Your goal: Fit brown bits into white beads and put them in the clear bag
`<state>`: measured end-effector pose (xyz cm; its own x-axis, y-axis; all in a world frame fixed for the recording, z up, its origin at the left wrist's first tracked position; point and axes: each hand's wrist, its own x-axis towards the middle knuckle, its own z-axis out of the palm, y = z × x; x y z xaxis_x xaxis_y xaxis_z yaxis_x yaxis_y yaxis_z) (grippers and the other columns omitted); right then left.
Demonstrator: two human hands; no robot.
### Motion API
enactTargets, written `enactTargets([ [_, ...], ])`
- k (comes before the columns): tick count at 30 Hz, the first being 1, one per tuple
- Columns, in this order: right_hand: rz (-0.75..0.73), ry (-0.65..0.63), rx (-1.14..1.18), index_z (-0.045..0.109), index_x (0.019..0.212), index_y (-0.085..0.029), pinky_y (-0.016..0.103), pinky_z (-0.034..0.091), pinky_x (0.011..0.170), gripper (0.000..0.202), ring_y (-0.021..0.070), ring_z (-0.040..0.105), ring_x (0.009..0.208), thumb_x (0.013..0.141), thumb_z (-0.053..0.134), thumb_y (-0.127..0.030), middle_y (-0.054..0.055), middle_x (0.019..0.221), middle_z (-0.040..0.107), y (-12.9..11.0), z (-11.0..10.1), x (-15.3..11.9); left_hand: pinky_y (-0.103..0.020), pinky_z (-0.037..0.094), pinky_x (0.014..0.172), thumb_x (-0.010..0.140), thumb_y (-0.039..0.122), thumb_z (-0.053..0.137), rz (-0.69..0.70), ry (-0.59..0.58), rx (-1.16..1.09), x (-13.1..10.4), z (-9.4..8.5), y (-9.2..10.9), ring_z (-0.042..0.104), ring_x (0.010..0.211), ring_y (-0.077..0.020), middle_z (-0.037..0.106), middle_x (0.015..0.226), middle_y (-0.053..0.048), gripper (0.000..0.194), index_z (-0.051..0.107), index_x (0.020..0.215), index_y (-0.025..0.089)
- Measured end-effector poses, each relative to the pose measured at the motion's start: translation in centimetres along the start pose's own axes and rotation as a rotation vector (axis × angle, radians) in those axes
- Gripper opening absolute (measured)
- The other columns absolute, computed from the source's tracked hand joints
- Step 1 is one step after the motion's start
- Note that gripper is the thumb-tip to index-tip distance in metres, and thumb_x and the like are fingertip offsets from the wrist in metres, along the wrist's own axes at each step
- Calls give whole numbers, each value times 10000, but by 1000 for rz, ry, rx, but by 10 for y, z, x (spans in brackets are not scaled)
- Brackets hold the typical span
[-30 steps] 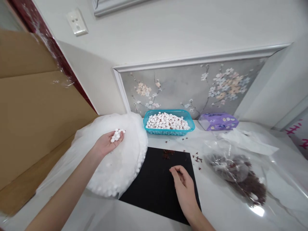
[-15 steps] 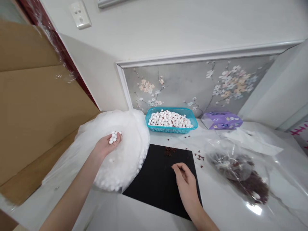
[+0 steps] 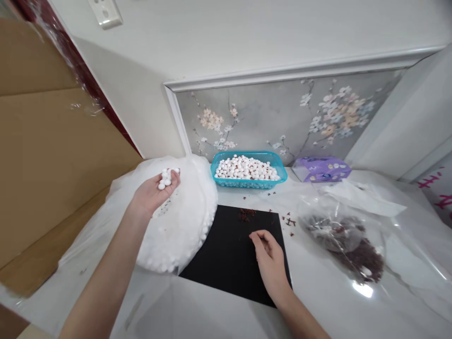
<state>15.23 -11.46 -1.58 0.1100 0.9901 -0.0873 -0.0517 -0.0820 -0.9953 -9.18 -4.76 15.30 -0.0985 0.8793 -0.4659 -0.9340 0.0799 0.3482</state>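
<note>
Several small white balls [image 3: 165, 179] rest in the curled fingers of my left hand [image 3: 152, 190], which is above a clear plastic bag [image 3: 187, 207] full of similar white balls. Over a black mat [image 3: 226, 263], my right hand [image 3: 270, 259] is closed with thumb and forefinger pinched; whatever they hold is too small to make out. Beyond it on the mat lies a little heap of dark reddish-brown bits [image 3: 246, 215]. Behind the mat, a blue plastic basket [image 3: 247, 183] contains many white balls with brown bits on them.
To the right lies a clear bag of dark brown pieces [image 3: 367, 259], with white tissue [image 3: 365, 197] and a purple packet [image 3: 323, 169] behind it. Loose brown bits [image 3: 290, 221] are scattered by the mat. A cardboard box [image 3: 52, 165] stands at the left.
My left hand has risen slightly away from the white balls in the bag, still holding several. My right hand keeps its pinch over the mat. The whole view has shifted a little.
</note>
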Motion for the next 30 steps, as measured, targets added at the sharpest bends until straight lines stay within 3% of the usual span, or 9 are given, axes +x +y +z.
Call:
enactTargets([
  [4, -5, -9, -10, 484, 706, -194, 210, 261, 452, 266, 88, 286, 510, 800, 521, -441, -59, 581, 310, -1, -1, -1, -241, 564, 494, 906, 140, 305, -120, -80, 12, 2, 11, -36, 579, 632, -122, 536, 821, -101, 226, 505, 988, 72],
  [7, -5, -5, -12, 485, 706, -195, 210, 269, 457, 266, 90, 297, 513, 802, 516, -441, -58, 581, 319, -1, -1, -1, -220, 553, 506, 899, 126, 322, -212, -122, 72, 4, 5, -72, 570, 630, -107, 535, 820, -94, 200, 517, 882, 85],
  [12, -23, 10, -17, 500, 706, -192, 210, 273, 448, 253, 88, 308, 497, 799, 516, -427, -57, 571, 348, -3, -1, 1, -152, 488, 482, 873, 85, 330, -298, 37, 443, 11, -36, -135, 545, 554, -65, 526, 705, -40, 231, 476, 697, 120],
  [16, -43, 10, -36, 537, 807, -185, 215, 354, 484, 245, 95, 395, 529, 817, 491, -425, -20, 675, 479, -6, 0, 0, -140, 412, 415, 844, 91, 355, -303, 89, 589, 15, -68, -163, 523, 506, -60, 572, 749, -83, 194, 506, 722, 96],
  [19, -117, -32, -121, 514, 1072, -199, 239, 422, 536, 329, 96, 449, 558, 819, 498, -409, 25, 890, 542, -6, 2, -1, -144, 415, 472, 863, 205, 400, -130, 64, 698, 15, -80, -173, 533, 564, -66, 574, 766, -37, 165, 509, 758, 140],
  [21, -184, -72, -219, 487, 1149, -215, 259, 448, 570, 368, 101, 473, 581, 812, 512, -361, 44, 981, 528, -5, 3, -1, -171, 431, 558, 873, 277, 410, 123, -79, 983, 14, -85, -176, 536, 628, -85, 552, 738, 1, 171, 505, 773, 175],
  [25, -228, -68, -324, 549, 1029, -204, 282, 469, 598, 231, 131, 513, 653, 823, 454, -242, 57, 966, 515, -2, 2, 3, -282, 423, 718, 893, 321, 364, 664, -422, 1792, 15, -92, -178, 531, 786, -154, 564, 862, -16, 195, 524, 895, 210],
  [27, -222, -60, -318, 567, 957, -195, 283, 473, 585, 193, 136, 517, 650, 816, 437, -210, 58, 937, 514, -1, 1, 6, -317, 413, 736, 906, 306, 325, 796, -484, 2045, 15, -93, -178, 513, 855, -188, 583, 939, -33, 230, 523, 981, 216],
  [30, -209, -58, -316, 576, 907, -184, 275, 467, 555, 206, 129, 508, 621, 763, 436, -140, 56, 918, 518, -1, -1, 11, -355, 396, 767, 907, 272, 321, 876, -542, 2226, 15, -92, -177, 484, 900, -217, 613, 984, -37, 250, 521, 1046, 216],
])
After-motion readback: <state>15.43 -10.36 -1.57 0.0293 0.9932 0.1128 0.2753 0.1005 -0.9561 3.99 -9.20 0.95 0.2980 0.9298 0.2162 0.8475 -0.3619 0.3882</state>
